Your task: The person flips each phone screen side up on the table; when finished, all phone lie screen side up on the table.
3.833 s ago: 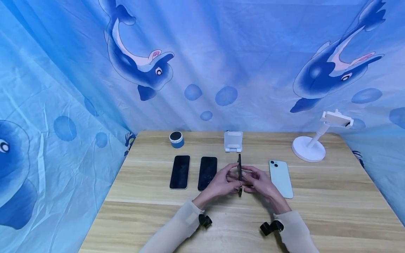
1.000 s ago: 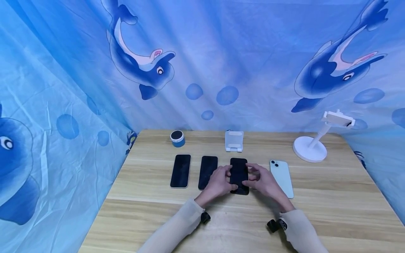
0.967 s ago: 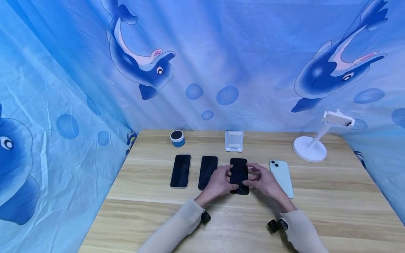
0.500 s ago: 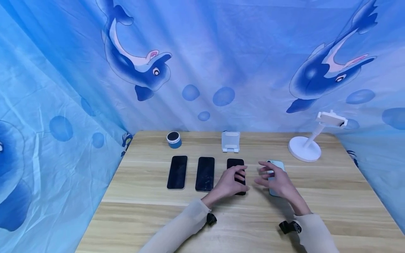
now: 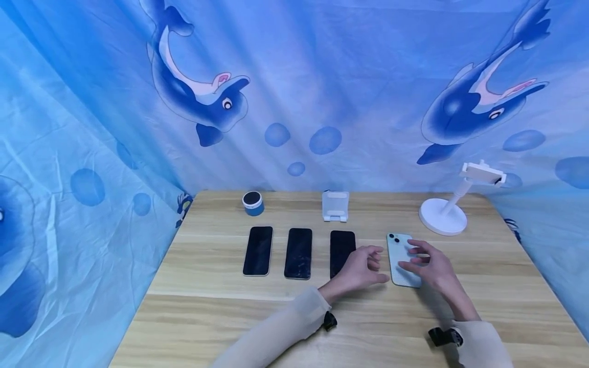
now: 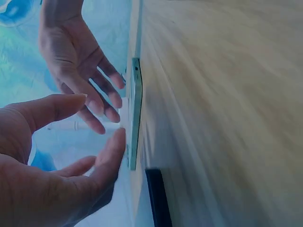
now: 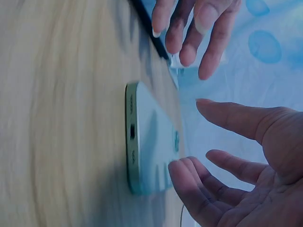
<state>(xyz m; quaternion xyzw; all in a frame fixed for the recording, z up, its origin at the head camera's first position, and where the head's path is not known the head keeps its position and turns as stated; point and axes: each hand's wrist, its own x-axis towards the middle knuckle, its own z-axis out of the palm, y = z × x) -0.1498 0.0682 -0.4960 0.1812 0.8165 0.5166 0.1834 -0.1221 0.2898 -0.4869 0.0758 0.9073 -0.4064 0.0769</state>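
A pale green smartphone (image 5: 399, 261) lies back up on the table, its two camera lenses at the far end. My right hand (image 5: 434, 267) hovers over its right side with fingers apart, holding nothing. To its left is my left hand (image 5: 361, 270), fingers spread and grasping nothing, partly covering a black-screened smartphone (image 5: 342, 248). The right wrist view shows the green phone's (image 7: 154, 142) port edge, with both hands above the tabletop. In the left wrist view, the green phone (image 6: 136, 113) is seen edge-on beyond my left fingertips; whether they touch it is unclear.
Two more dark-screened smartphones (image 5: 258, 251) (image 5: 298, 254) lie in a row at left. Along the back stand a small blue and white speaker (image 5: 253, 203), a white folding phone stand (image 5: 335, 206) and a white round-based phone holder (image 5: 444, 216). A blue dolphin-print curtain (image 5: 294, 92) hangs behind.
The third black phone, earlier held on edge between both hands, was laid flat screen up and let go. Both hands have since moved right, to the green phone.
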